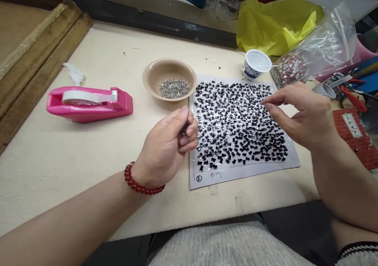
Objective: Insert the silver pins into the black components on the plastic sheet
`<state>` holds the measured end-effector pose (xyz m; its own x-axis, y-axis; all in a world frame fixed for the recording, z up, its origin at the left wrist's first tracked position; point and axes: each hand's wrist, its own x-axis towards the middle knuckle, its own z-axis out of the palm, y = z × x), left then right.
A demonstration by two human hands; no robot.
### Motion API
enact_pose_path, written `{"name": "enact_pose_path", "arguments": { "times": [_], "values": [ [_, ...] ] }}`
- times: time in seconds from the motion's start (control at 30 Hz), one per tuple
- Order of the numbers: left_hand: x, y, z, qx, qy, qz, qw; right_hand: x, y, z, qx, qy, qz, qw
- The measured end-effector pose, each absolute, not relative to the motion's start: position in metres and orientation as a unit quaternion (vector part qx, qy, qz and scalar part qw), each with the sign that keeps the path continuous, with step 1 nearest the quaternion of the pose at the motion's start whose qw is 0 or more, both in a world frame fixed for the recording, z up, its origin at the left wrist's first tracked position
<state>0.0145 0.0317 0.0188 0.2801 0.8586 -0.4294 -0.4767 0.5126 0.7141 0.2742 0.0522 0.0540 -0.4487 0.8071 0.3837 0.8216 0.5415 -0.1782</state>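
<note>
My left hand (169, 147), with a red bead bracelet (138, 185) at the wrist, is curled closed around small dark pieces, left of a white sheet (203, 181). Many small black pieces (242, 128) with thin metal pins cover that sheet. Over its upper right part is my right hand (301, 110), thumb and index fingertips close together; whatever is between them is too small to make out. A beige bowl (152, 79) behind my left hand holds a pile of small metal pins (174, 88).
A pink tape dispenser (91, 110) lies at the left, near a wooden frame (56, 29). Behind the sheet stands a white and blue cup (255, 65). A yellow bag (271, 27), a clear plastic bag (330, 41) and a red packet (354, 140) crowd the right.
</note>
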Motion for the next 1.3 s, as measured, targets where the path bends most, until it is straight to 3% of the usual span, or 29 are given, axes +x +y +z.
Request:
{"name": "enact_pose_path", "arguments": {
  "times": [0.2, 0.63, 1.3],
  "values": [
    [0.016, 0.032, 0.015, 0.251, 0.419, 0.428, 0.761, 0.24, 0.057, 0.041, -0.415, -0.891, 0.058, 0.175],
    [0.015, 0.031, 0.014, 0.266, 0.417, 0.421, 0.761, 0.209, 0.076, 0.019, -0.39, -0.917, 0.036, 0.071],
    [0.016, 0.031, 0.013, 0.269, 0.414, 0.419, 0.762, 0.209, 0.074, 0.009, -0.396, -0.914, 0.024, 0.089]
  ]
}}
